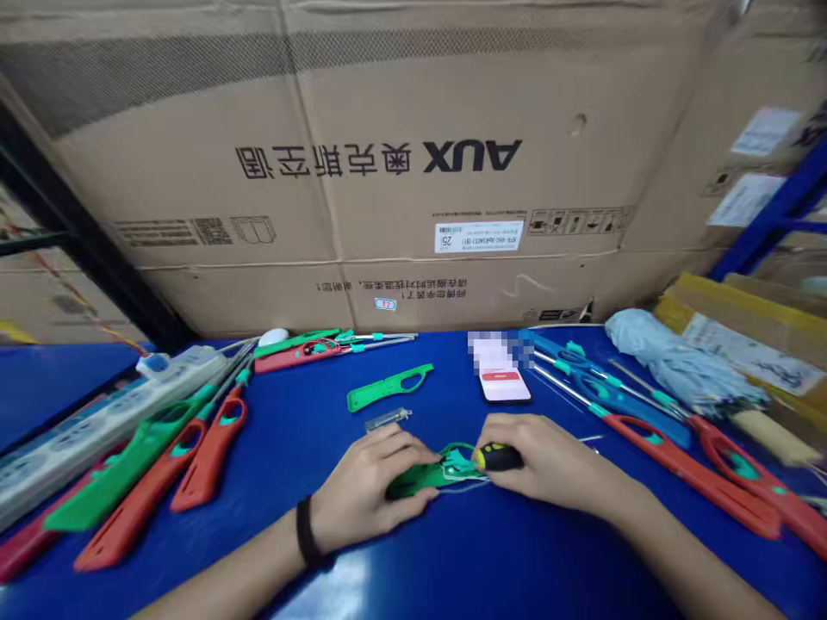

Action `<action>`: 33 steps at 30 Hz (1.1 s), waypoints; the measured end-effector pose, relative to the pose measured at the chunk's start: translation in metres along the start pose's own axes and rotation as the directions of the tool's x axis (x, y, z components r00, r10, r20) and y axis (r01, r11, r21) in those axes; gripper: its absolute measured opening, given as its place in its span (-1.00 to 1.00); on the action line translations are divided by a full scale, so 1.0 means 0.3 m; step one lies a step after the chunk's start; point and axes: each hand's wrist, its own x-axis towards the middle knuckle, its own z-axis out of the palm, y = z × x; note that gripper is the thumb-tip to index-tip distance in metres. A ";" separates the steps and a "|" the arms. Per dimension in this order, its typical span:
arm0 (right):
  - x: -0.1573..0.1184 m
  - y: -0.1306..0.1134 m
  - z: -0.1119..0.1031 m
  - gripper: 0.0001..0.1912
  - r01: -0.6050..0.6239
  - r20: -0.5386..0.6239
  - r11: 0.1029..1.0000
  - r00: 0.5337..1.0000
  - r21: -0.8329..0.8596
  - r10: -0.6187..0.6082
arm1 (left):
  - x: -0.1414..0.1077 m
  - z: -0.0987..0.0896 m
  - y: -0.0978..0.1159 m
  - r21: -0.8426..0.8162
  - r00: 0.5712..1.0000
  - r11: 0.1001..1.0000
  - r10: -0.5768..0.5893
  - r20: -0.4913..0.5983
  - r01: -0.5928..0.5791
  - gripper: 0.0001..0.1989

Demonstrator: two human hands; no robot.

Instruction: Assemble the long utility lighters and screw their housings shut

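The left hand (371,478) has its fingers (404,452) clenched around a green utility lighter body (417,479), mid-way across the blue surface (303,413) — the right hand (549,461) grasps a black-and-yellow screwdriver (497,457) at its three o'clock, tip hidden — a loose green lighter shell (388,387) lies at twelve o'clock.

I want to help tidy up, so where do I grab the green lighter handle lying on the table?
Pinch the solid left end of the green lighter handle, coming down from above on the left side. It lies flat, and that end is plain, while the right end is an open loop. The small metal piece sits just nearer you.
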 end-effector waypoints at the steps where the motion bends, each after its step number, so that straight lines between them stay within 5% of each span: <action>1: -0.009 -0.004 0.003 -0.86 0.007 0.004 1.000 1.000 -0.003 -0.007 | 0.002 0.000 0.000 0.001 1.000 1.000 0.001 -0.006 -0.001 -0.75; 13: -0.033 -0.033 0.003 -0.76 0.049 0.045 0.999 0.998 0.005 -0.049 | 0.005 -0.003 -0.002 0.080 0.997 0.997 -0.009 0.079 0.003 -0.66; 22: -0.031 -0.058 0.006 -0.84 0.062 0.061 0.992 0.997 -0.114 -0.055 | 0.000 0.003 -0.002 0.142 0.998 0.990 0.012 0.057 -0.020 -0.67; 33: -0.034 -0.034 0.001 -0.82 0.021 0.035 0.998 0.999 -0.063 -0.018 | 0.008 0.003 -0.003 0.108 1.000 0.994 -0.012 0.029 0.009 -0.69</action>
